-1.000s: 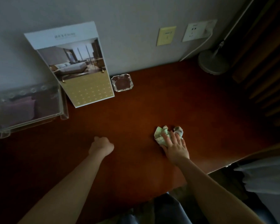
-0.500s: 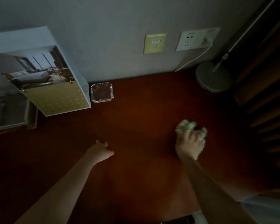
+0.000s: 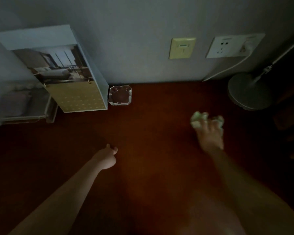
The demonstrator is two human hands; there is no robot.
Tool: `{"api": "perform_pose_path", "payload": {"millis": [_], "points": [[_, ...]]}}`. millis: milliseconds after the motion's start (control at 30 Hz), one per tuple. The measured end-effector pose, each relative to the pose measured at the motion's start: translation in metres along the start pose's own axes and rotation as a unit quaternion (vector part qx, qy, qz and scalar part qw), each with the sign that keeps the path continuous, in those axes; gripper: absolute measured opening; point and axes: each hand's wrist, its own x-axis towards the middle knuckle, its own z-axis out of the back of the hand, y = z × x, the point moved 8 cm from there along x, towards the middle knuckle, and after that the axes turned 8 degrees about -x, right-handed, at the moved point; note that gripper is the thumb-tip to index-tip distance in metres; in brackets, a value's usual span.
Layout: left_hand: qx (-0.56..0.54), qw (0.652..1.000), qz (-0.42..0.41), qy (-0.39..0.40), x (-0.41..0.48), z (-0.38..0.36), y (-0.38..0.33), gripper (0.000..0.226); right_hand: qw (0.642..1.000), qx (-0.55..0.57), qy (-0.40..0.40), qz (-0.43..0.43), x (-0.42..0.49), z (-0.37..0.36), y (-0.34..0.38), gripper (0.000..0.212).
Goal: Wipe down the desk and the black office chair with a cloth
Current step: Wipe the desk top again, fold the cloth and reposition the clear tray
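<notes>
Crumpled pale green cloth [image 3: 198, 119] lying on the right half of a dark reddish-brown wooden surface [image 3: 151, 133], bunched under the right hand [image 3: 210, 138]. Right hand blurred, fingers spread and bent over the wad, gripping it against the wood, with bits of cloth bulging out between and ahead of the fingers. Bare right forearm reaching in from the lower right corner.

Left hand [image 3: 107, 158] well apart from the cloth, near the middle of the surface, fingers loosely curled with the thumb poking up, holding nothing. Bare left forearm stretching in from the lower left. Hard to tell in the dim light whether touching the wood or just above it.

At the back, against a grey wall: square clear glass ashtray [image 3: 120, 95], just beside a tilted pale blue brochure stand with a hotel-room photo [image 3: 63, 77]. Further left, clear acrylic tray [image 3: 20, 107], partly behind the stand.

On the wall, yellow switch plate [image 3: 182, 48] beside a white power socket [image 3: 227, 46], a white cable [image 3: 227, 70] trailing down from it. Round grey lamp base [image 3: 248, 92] at the far right back corner, near the cloth but apart from it.
</notes>
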Motion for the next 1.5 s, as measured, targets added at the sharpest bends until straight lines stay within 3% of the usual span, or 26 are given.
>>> {"api": "perform_pose_path", "payload": {"millis": [133,233,333,433,533,600,733,800,900,1000,1067,1100,1333,1500], "points": [[-0.024,1.0,-0.003,-0.004,-0.005,-0.002,0.003,0.07,0.983,0.075,0.011,-0.164,0.02,0.013,-0.044,0.063],[-0.019,1.0,-0.018,-0.005,-0.007,-0.001,0.004,0.072,0.979,0.09,0.028,-0.182,0.042,0.021,-0.008,0.062],[0.005,0.999,-0.042,-0.013,-0.005,-0.003,0.006,0.073,0.996,0.055,0.002,-0.073,0.068,0.031,0.066,0.064],[0.031,0.998,-0.051,-0.008,0.0,-0.006,0.012,0.074,0.993,-0.012,-0.022,0.112,0.057,0.038,0.167,0.066],[0.049,0.998,-0.049,0.007,0.002,-0.006,0.016,0.075,0.936,-0.081,-0.035,0.339,-0.009,0.019,0.267,0.071],[0.05,0.997,-0.052,0.004,0.002,-0.002,0.019,0.071,0.888,-0.066,-0.025,0.455,-0.063,0.002,0.302,0.068],[0.05,0.996,-0.075,-0.004,-0.001,0.003,0.02,0.065,0.873,0.025,0.001,0.487,-0.081,0.0,0.3,0.051],[0.064,0.995,-0.078,0.005,-0.002,0.003,0.021,0.073,0.887,0.036,-0.008,0.461,-0.065,0.003,0.29,0.052],[0.089,0.992,-0.085,0.014,-0.003,0.002,0.019,0.078,0.945,0.031,-0.014,0.325,-0.025,0.007,0.253,0.057],[0.092,0.992,-0.088,0.013,-0.004,0.002,0.02,0.077,0.99,0.07,-0.076,0.098,0.011,0.017,0.177,0.057],[0.097,0.991,-0.094,0.005,-0.004,0.005,0.02,0.077,0.982,0.135,-0.095,-0.091,0.018,0.025,0.118,0.055],[0.101,0.99,-0.097,0.001,-0.005,0.007,0.018,0.077,0.976,0.142,-0.076,-0.144,0.019,0.023,0.098,0.054],[0.05,0.983,-0.173,-0.044,-0.002,0.028,0.022,0.064,0.981,0.137,-0.04,-0.135,0.0,0.016,0.114,0.069],[-0.028,0.96,-0.207,-0.186,0.002,0.067,0.099,0.048,0.982,0.16,-0.04,-0.091,-0.027,0.009,0.202,0.069]]}}
